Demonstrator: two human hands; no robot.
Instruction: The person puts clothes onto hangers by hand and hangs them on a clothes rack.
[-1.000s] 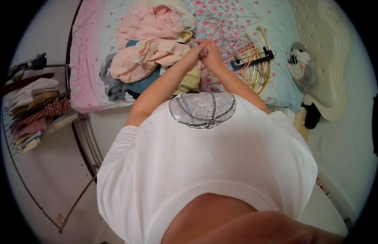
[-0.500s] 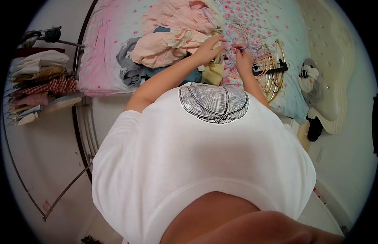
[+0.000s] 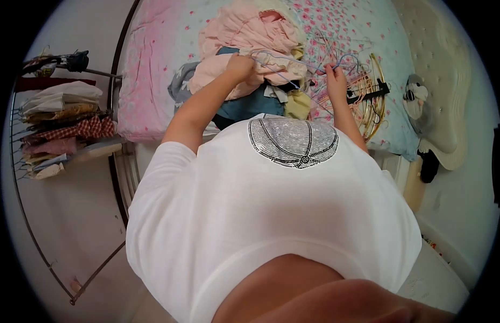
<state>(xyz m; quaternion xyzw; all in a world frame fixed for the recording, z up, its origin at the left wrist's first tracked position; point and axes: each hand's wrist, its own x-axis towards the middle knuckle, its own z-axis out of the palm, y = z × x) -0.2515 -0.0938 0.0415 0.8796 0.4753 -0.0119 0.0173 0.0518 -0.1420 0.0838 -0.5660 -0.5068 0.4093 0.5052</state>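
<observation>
The right hand (image 3: 337, 75) pinches a thin blue wire hanger (image 3: 299, 62) near its hook, and the hanger stretches leftward above the pale pink ruffled fabric garment (image 3: 212, 74) on the heaped clothes. The left hand (image 3: 241, 67) is curled at the hanger's far end, over that garment, though whether its fingers grip either one cannot be told. Just beside the right wrist, a black clip hanger (image 3: 371, 93) lies across curved gold hangers (image 3: 378, 67) on the floral bedsheet (image 3: 147, 75).
</observation>
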